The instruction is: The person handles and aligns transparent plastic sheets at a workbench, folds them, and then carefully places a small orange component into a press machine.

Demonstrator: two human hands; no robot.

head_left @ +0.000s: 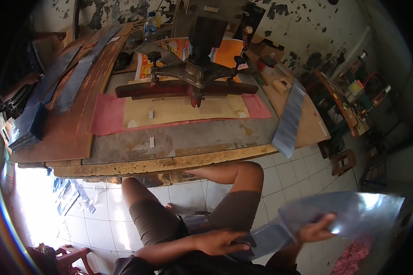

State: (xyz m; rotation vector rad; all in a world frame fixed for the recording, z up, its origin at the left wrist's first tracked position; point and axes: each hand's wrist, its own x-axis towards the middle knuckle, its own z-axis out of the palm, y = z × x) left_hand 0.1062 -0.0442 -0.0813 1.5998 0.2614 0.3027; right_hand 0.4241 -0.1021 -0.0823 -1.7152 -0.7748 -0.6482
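Across my lap and out to the right stretches a clear, shiny plastic sheet (353, 206), its right part flared and slightly blurred. My right hand (314, 229) grips it near the middle, with a finger stretched along the film. At the sheet's narrower left end, my left hand (220, 242) has its fingers closed on the film. Both hands are over my thighs, in front of the bench. On the bench stands a press with a dark red bar (170, 90). Beneath that bar lie a yellowish sheet (170, 111) and a pink cloth (108, 117).
Stacked plastic strips (30, 126) and long flat strips (78, 78) lie on the brown board at left, beside another person's arm. A bluish strip (289, 121) overhangs the bench's right edge. A stool (343, 162) stands at right; a red chair (73, 256) is at lower left.
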